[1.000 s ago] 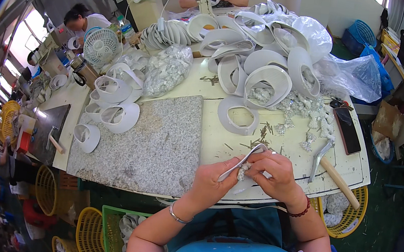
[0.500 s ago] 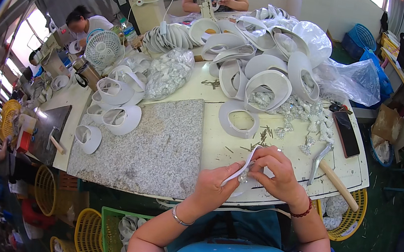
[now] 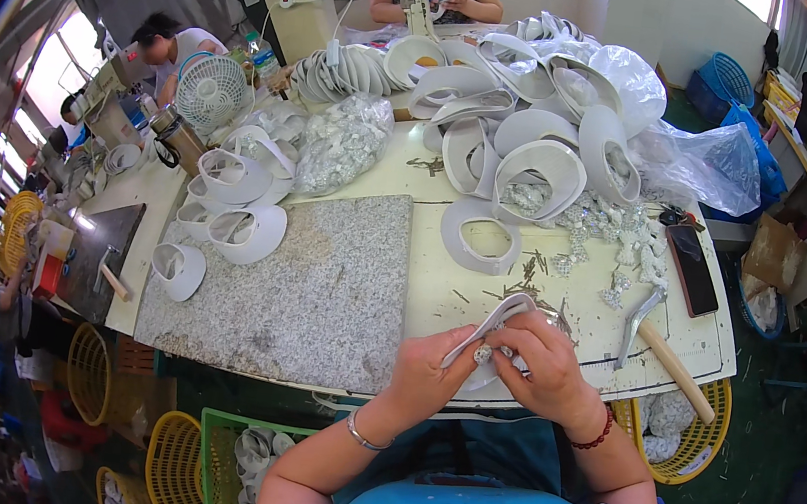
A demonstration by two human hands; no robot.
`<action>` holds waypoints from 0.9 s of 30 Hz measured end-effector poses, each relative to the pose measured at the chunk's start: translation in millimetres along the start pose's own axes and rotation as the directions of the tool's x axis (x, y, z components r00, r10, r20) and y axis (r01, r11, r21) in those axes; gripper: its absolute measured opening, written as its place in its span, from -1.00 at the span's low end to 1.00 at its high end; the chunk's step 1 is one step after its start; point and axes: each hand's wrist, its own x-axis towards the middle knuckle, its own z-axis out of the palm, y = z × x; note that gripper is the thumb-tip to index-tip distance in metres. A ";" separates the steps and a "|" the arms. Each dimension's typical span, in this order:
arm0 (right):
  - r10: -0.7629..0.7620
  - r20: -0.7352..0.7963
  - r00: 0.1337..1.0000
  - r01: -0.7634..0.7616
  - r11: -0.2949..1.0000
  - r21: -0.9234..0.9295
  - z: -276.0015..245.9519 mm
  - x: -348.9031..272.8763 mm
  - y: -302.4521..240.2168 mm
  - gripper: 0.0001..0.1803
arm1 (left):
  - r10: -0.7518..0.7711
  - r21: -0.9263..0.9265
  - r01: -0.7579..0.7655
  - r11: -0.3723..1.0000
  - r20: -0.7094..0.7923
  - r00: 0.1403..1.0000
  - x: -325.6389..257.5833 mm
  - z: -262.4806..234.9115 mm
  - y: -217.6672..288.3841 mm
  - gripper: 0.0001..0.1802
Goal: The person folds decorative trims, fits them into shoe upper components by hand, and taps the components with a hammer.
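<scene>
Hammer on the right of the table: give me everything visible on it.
The hammer lies flat on the cream table, near its right front corner. It has a pale wooden handle running toward the front right, its end reaching past the table edge, and a grey metal head that curves away toward the pile of small silvery pieces. Nothing holds it: the right hand is just to its left, not touching. A dark phone lies beyond it.

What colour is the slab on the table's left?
Speckled grey stone slab, clearest in the head view.
</scene>
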 end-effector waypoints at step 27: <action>0.169 -0.231 0.958 -0.112 0.964 0.243 21.3 -13.9 -4.5 -0.78 | -0.015 0.040 0.013 0.999 0.050 0.999 -2.0 -1.9 3.3 -0.69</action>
